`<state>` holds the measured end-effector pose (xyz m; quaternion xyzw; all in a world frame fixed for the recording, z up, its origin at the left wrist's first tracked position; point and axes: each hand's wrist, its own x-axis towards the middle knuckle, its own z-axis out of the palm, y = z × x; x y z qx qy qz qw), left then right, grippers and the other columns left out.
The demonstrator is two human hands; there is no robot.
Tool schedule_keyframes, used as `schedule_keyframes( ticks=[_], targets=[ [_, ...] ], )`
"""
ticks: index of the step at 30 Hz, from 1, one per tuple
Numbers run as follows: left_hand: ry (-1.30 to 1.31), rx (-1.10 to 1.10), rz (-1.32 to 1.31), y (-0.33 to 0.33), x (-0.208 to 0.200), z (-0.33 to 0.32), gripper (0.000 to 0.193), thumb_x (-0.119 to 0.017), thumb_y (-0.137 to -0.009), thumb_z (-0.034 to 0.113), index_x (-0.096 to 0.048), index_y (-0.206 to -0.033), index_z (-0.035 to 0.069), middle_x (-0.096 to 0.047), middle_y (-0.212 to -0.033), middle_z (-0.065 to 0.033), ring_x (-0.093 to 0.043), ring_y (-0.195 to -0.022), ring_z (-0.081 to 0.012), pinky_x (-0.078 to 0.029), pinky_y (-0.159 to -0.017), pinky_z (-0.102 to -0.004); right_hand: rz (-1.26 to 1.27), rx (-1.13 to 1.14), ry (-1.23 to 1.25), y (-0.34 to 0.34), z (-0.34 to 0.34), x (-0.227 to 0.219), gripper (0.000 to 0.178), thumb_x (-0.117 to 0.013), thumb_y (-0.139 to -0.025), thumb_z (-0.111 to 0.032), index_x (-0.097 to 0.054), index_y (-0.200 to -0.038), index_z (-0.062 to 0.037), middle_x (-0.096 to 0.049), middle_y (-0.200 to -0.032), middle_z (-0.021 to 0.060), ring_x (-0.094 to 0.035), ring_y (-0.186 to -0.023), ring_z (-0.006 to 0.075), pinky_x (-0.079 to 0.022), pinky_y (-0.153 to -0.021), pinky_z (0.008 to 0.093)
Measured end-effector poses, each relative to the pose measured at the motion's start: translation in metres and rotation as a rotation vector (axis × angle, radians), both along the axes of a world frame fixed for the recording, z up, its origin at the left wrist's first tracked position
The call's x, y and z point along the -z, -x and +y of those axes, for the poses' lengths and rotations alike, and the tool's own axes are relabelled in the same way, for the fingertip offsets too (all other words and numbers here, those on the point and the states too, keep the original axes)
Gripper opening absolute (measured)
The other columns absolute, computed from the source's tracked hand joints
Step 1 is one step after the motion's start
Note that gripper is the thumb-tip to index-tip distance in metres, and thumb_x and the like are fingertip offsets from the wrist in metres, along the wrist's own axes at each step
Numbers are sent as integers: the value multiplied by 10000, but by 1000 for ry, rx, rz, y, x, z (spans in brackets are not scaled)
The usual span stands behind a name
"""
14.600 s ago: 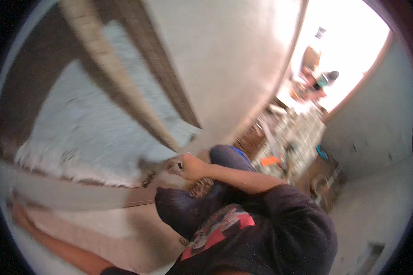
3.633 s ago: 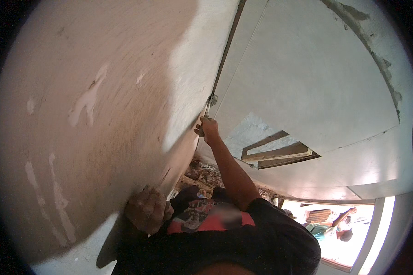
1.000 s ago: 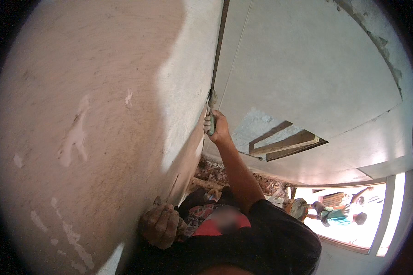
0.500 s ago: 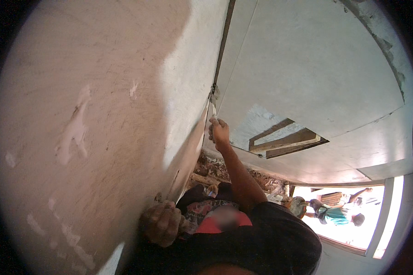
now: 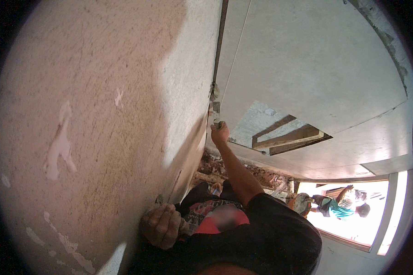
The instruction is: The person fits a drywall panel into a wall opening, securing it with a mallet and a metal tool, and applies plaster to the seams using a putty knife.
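My right hand [image 5: 220, 133] is raised at the end of an outstretched arm, its fingers closed round the handle of a putty knife [image 5: 216, 108]. The blade's flat side shows, just short of a lump of grey filler [image 5: 214, 91] in the corner seam between the rough wall [image 5: 119, 114] and the smooth white ceiling panel [image 5: 303, 59]. Low on the left, beside the wall, my left hand [image 5: 161, 226] is curled closed. Small greyish bits show at its edges, but its fingers hide most of what it grips.
A rectangular opening [image 5: 293, 135] in the panel exposes wooden battens. Below, rubble [image 5: 215, 167] lies around my feet. At the right, a bright window opening [image 5: 348, 220] shows another person [image 5: 337, 208] in a teal top outside. A dark gap [image 5: 220, 36] runs along the seam.
My right hand has drawn the putty knife slightly back from the seam's filler lump and turned it, so the blade appears broader. My left hand stays closed. The view has shifted slightly.
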<state>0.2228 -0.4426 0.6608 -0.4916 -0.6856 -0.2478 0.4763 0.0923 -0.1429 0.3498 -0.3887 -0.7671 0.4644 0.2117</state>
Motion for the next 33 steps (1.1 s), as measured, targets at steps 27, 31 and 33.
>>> schedule_keyframes(
  ticks=[27, 31, 33],
  targets=[
    [-54, 5, 43, 1, 12, 2, 239, -544, -953, 218, -645, -892, 11, -681, -796, -155, -688, -704, -284, -559, -631, -387, 165, -34, 118, 12, 15, 40, 225, -761, -822, -174, -621, -925, -32, -625, -765, 65, -560, -700, 186, -463, -687, 359],
    [19, 11, -3, 0, 2, 0, 269, -596, -964, 245, -650, -891, -9, -657, -798, -139, -661, -740, -225, -598, -596, -321, 185, 3, 35, 16, 9, 23, 214, -762, -821, -168, -616, -885, -25, -614, -752, 52, -545, -695, 172, -453, -662, 356],
    [27, -4, -4, -1, 1, -1, 265, -595, -962, 243, -654, -899, -8, -655, -804, -142, -660, -751, -228, -595, -594, -325, 182, -9, 64, 20, 9, 8, 212, -760, -826, -161, -609, -867, -19, -603, -745, 42, -524, -688, 157, -442, -644, 354]
  ],
)
